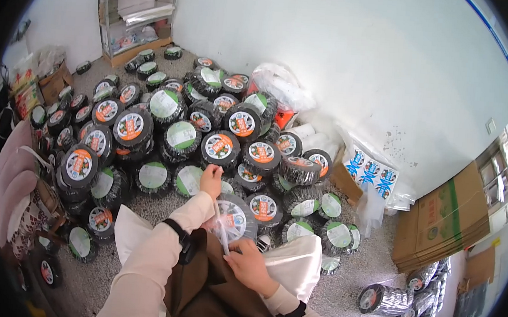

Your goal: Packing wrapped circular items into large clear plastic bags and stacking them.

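Observation:
Between my knees is a clear plastic bag [242, 206] with a round orange-and-white label [234, 221] on it. A whitish twisted band of its plastic runs down from under my left wrist to my right hand. My left hand [211, 183] is at the bag's far side, fingers pinched together on the plastic. At the near side, my right hand [249, 264] grips the lower end of the band between thumb and fingers. Just beyond my left hand lies a round black film-wrapped pack [220, 149] with an orange-and-white label. What the bag holds is blurred.
Film-wrapped round packs [163, 104] pile up ahead and left. A cushioned chair [18, 177] stands left, a metal shelf [136, 15] at the back. Flattened cartons [444, 220] lean at right above stacked pack rolls [392, 300]. Printed label sheets [370, 173] lie by the wall.

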A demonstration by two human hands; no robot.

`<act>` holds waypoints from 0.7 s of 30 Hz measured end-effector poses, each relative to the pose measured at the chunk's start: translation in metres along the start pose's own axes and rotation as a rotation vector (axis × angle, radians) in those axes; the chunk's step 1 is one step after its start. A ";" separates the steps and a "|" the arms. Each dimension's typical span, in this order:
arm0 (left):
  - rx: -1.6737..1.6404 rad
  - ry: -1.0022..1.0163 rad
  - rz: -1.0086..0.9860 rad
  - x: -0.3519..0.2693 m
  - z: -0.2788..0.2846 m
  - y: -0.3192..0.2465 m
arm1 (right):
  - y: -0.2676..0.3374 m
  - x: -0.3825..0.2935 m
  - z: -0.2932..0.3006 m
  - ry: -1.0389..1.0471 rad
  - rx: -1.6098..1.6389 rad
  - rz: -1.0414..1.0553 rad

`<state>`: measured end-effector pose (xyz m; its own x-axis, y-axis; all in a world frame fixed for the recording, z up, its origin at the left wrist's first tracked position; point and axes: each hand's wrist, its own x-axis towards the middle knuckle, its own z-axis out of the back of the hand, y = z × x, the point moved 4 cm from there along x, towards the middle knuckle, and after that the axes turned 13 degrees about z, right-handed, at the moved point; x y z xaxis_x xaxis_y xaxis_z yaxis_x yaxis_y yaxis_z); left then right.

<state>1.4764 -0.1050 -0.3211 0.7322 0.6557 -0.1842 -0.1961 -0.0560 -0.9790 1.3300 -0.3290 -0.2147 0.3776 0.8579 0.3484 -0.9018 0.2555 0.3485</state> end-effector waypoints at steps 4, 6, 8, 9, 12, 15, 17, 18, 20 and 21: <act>-0.598 0.473 0.574 -0.043 0.001 -0.019 | -0.053 0.040 -0.022 -0.539 1.340 -0.450; -0.600 0.491 0.591 -0.055 0.010 -0.031 | -0.070 0.046 -0.041 -0.599 1.638 -0.543; -0.563 0.479 0.505 -0.075 0.022 -0.062 | -0.076 0.042 -0.044 -0.496 0.838 -0.433; -0.558 0.472 0.506 -0.093 0.020 -0.075 | -0.074 0.044 -0.045 -0.495 0.846 -0.432; -0.354 0.723 0.037 -0.100 0.005 -0.090 | -0.059 0.054 -0.046 -0.375 0.556 -0.307; -0.015 0.713 0.106 -0.077 0.026 -0.068 | -0.054 0.057 -0.051 -0.403 0.938 -0.363; 0.248 0.888 0.093 -0.083 0.038 -0.065 | -0.061 0.053 -0.043 -0.352 0.967 -0.351; 0.178 0.740 0.081 -0.081 0.048 -0.065 | -0.064 0.055 -0.037 -0.367 1.200 -0.443; 0.094 0.618 -0.047 -0.095 0.050 -0.071 | -0.080 0.050 -0.038 -0.551 1.621 -0.664; 0.089 0.627 -0.050 -0.099 0.039 -0.062 | -0.093 0.048 -0.040 -0.559 1.611 -0.665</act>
<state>1.3907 -0.1373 -0.2383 0.9795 0.0887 -0.1808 -0.1852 0.0439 -0.9817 1.4235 -0.2937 -0.2655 0.8695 0.4869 -0.0833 0.3391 -0.4656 0.8175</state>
